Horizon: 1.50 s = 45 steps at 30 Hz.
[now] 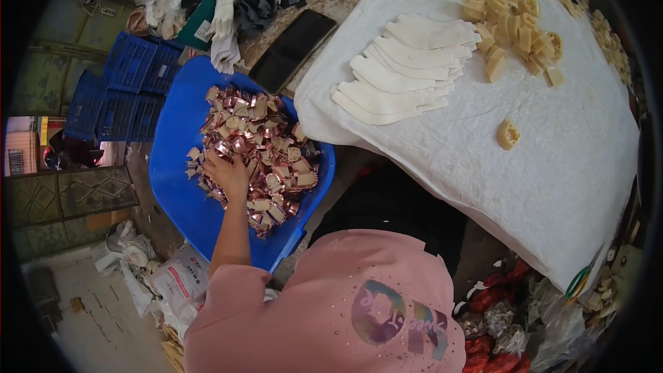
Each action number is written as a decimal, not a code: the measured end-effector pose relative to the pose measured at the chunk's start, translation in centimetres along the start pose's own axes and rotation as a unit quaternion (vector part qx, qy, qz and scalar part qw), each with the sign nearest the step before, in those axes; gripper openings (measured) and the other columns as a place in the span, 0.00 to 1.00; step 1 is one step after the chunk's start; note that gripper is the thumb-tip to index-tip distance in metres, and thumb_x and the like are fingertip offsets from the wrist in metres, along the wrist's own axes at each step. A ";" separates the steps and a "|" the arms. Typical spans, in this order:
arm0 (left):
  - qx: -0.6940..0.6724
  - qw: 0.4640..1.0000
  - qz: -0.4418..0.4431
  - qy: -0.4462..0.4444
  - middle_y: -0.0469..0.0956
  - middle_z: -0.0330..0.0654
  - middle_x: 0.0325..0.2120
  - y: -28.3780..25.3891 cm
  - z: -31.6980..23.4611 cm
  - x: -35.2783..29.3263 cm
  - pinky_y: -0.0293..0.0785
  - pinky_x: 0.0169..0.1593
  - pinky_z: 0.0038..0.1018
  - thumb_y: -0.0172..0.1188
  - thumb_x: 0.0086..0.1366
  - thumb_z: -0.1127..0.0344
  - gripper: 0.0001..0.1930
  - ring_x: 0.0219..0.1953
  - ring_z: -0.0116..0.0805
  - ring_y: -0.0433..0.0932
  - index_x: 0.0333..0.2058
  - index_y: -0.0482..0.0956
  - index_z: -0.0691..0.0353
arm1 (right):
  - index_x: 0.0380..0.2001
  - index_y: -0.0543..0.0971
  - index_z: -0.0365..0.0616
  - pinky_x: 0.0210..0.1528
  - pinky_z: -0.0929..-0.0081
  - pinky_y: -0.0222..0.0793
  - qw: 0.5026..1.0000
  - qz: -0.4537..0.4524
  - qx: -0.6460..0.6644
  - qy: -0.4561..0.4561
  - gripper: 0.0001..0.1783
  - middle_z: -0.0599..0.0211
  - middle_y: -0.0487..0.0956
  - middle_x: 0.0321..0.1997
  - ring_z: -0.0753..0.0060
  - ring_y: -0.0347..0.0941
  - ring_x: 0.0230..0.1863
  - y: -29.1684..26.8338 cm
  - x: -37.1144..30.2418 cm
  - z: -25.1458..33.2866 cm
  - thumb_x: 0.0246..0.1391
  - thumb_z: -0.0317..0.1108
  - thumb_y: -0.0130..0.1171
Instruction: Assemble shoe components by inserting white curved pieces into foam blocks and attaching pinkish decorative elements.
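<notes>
My left hand [227,174] reaches down into a wide blue plastic tub [173,107]. Its fingers look stretched and apart, with the tips partly hidden among the pieces there. Heaped in the tub are many small curved pieces [257,124], shiny rose-pink on one side and beige on the other. My right hand is out of view. To the right, on a white cloth-covered surface [428,145], lie several overlapping cream-white curved strips [397,83]. Behind them is a pile of small yellowish rolled pieces [514,24], and a single rolled piece [508,135] lies apart from it.
A black phone [293,52] lies between the tub and the white surface. Blue crates [135,62] stand at the far left, near a heap of cloths and gloves [224,17]. White bags [178,283] lie at lower left, and plastic wrapping [566,324] at lower right.
</notes>
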<state>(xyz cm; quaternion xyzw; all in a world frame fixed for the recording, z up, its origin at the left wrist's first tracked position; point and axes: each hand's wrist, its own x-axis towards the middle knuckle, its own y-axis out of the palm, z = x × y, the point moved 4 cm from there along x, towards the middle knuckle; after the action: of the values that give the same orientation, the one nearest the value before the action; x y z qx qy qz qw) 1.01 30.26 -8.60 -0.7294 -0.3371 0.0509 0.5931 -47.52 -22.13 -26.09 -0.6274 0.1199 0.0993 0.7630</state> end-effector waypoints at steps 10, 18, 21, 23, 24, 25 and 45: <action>-0.030 0.998 0.029 -0.036 0.59 0.60 0.45 0.0 0.1 0.0 0.51 0.56 0.46 0.61 0.51 0.70 0.31 0.51 0.57 0.56 0.53 0.57 0.62 | 0.31 0.74 0.39 0.34 0.73 0.67 0.999 0.011 0.036 -0.009 0.05 0.60 0.76 0.26 0.73 0.74 0.29 0.0 1.6 -0.1 0.53 0.29 0.51; -0.045 0.998 0.016 -0.030 0.58 0.61 0.46 0.2 0.3 -0.1 0.50 0.56 0.46 0.60 0.51 0.72 0.29 0.52 0.56 0.54 0.51 0.58 0.62 | 0.31 0.74 0.39 0.34 0.73 0.67 0.998 0.020 0.065 -0.001 0.05 0.60 0.76 0.26 0.73 0.74 0.29 0.0 2.2 -0.5 0.53 0.29 0.51; -0.046 0.998 0.017 -0.034 0.58 0.61 0.46 0.3 0.3 -0.1 0.50 0.56 0.46 0.60 0.51 0.72 0.29 0.52 0.56 0.54 0.51 0.58 0.63 | 0.31 0.74 0.39 0.34 0.73 0.67 0.997 0.023 0.077 0.003 0.05 0.60 0.76 0.27 0.73 0.74 0.29 0.1 2.4 -0.4 0.53 0.29 0.51; -0.010 0.999 0.020 -0.028 0.59 0.58 0.45 0.3 0.0 -0.1 0.55 0.54 0.47 0.61 0.51 0.71 0.31 0.50 0.55 0.57 0.53 0.57 0.64 | 0.31 0.74 0.39 0.34 0.73 0.67 0.996 0.026 0.085 0.006 0.05 0.60 0.76 0.27 0.73 0.74 0.29 0.2 2.4 -0.5 0.53 0.29 0.51; -0.009 0.999 0.020 -0.027 0.59 0.58 0.45 0.3 0.1 -0.1 0.55 0.54 0.47 0.61 0.51 0.71 0.31 0.50 0.55 0.57 0.53 0.57 0.64 | 0.31 0.74 0.39 0.34 0.73 0.67 0.996 0.027 0.090 0.008 0.05 0.60 0.76 0.27 0.73 0.74 0.29 0.2 2.3 -0.5 0.53 0.29 0.51; -0.009 0.999 0.019 -0.025 0.59 0.58 0.45 0.4 0.1 -0.1 0.55 0.54 0.47 0.61 0.51 0.70 0.31 0.50 0.55 0.57 0.53 0.57 0.65 | 0.31 0.74 0.39 0.34 0.73 0.67 0.995 0.028 0.095 0.010 0.05 0.60 0.77 0.27 0.73 0.74 0.29 0.3 2.4 -0.4 0.53 0.29 0.51; -0.022 0.999 0.024 -0.004 0.59 0.59 0.44 0.0 -0.4 -0.1 0.54 0.54 0.46 0.60 0.52 0.72 0.29 0.49 0.56 0.58 0.52 0.57 0.66 | 0.31 0.74 0.39 0.34 0.72 0.68 0.981 0.056 0.173 0.073 0.06 0.60 0.77 0.27 0.73 0.74 0.29 0.2 0.8 -0.8 0.53 0.29 0.51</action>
<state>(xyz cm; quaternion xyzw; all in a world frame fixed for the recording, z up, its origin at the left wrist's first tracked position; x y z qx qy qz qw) 1.16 29.88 -8.49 -0.7499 -0.3227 0.0610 0.5743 -46.89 -22.89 -26.69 -0.4836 0.2250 0.0735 0.8427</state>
